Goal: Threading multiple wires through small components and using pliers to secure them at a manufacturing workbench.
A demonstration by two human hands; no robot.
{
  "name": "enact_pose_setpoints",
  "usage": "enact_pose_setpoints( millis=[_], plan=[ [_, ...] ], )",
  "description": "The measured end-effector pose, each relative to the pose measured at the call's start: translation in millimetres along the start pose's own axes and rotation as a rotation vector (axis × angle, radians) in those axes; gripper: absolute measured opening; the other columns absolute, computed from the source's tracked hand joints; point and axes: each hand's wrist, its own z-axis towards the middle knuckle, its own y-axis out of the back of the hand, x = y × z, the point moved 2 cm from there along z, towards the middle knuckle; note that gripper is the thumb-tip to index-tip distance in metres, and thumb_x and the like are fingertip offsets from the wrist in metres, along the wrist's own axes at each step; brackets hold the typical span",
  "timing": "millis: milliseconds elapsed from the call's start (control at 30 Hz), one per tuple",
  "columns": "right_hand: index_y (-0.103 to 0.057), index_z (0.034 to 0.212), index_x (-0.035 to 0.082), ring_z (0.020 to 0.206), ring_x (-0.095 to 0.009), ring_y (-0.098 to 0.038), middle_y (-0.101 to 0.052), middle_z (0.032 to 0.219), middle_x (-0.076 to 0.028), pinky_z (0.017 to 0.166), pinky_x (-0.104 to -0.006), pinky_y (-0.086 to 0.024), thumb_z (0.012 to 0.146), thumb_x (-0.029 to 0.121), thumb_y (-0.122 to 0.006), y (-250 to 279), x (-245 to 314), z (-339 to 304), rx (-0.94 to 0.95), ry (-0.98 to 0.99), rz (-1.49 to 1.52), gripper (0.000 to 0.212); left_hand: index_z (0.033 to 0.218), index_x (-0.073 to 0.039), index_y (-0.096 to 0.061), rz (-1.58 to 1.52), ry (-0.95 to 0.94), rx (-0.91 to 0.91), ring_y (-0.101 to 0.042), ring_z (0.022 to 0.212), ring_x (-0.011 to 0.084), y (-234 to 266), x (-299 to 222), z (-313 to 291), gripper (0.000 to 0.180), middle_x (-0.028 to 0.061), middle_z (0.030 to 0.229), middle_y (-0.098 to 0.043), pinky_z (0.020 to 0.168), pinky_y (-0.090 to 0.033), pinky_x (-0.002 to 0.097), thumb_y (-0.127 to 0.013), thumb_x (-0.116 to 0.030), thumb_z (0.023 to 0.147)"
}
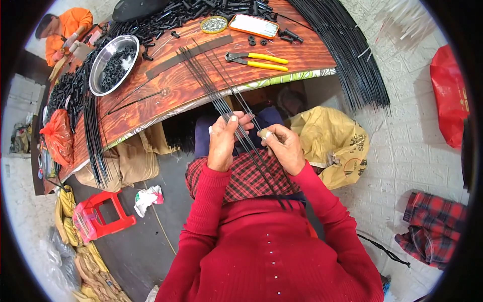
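Above my lap, my left hand [224, 138] closes round a small bundle of thin black rods [207, 86], thumb against fingers. The rods slant from the table's edge down toward my waist. My right hand [283, 146], just beside it, pinches a couple more thin black rods [227, 71] between thumb and fingertips; where exactly these are gripped is partly hidden by the fingers. Under both hands lies a red and black checked cloth [214, 181] over my lap. Pliers [256, 60] with yellow handles rest on the wooden table [186, 95] beyond the hands.
Long black rods [347, 55] overhang the table's right end, others [92, 136] its left. A metal bowl [135, 45] holds small black parts, beside heaped black pieces [166, 20]. A yellow sack [332, 146] sits right, a red stool [108, 216] left. Another person [75, 30] works far left.
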Motion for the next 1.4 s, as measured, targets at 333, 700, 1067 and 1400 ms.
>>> enact_pose_setpoints(
  millis=[333,700,1067,1400],
  plan=[
    [-0.064,0.094,-0.001,0.058,-0.003,-0.051,-0.060,0.071,0.001,0.053,-0.0200,-0.041,0.093,0.011,-0.060,-9.8,-6.5,-2.8,0.043,-0.021,-0.090,0.013,0.111,-0.001,-0.057,-0.012,0.018,0.036,-0.067,0.090,0.0195,1.9,0.2,5.3,0.026,0.0169,0.109,-0.068,0.077,-0.053,0.0302,-0.051,-0.024,0.100],
    [-0.063,0.087,-0.002,0.057,-0.004,-0.053,-0.062,0.070,-0.001,0.051,-0.0210,-0.042,0.094,0.011,-0.059,-12.6,-7.5,3.2,0.007,0.022,-0.148,0.015,0.107,-0.001,-0.056,-0.012,0.015,-0.007,-0.067,0.087,0.0181,2.4,1.4,6.3,0.023,0.0176,0.108,-0.068,0.072,-0.053,0.0283,-0.056,-0.022,0.098],
    [-0.065,0.095,-0.002,0.060,-0.009,-0.062,-0.067,0.070,-0.007,0.054,-0.0269,-0.048,0.093,0.017,-0.059,-29.0,-11.3,47.7,-0.005,0.082,-0.124,0.020,0.096,-0.004,-0.059,-0.034,0.033,0.027,-0.058,0.070,0.0100,10.4,15.5,7.3,0.017,0.0028,0.081,-0.062,0.060,-0.049,0.0223,-0.055,-0.020,0.098],
    [-0.063,0.103,0.003,0.072,-0.033,-0.067,-0.067,0.082,-0.018,0.063,-0.0372,-0.049,0.090,0.019,-0.060,-41.1,-5.4,57.9,-0.081,0.278,-0.335,0.021,0.112,0.000,-0.060,-0.097,-0.004,0.010,-0.066,0.091,0.0161,14.8,-1.8,30.6,0.030,0.0127,0.107,-0.068,0.081,-0.053,0.0302,-0.052,-0.026,0.100]
  ],
)
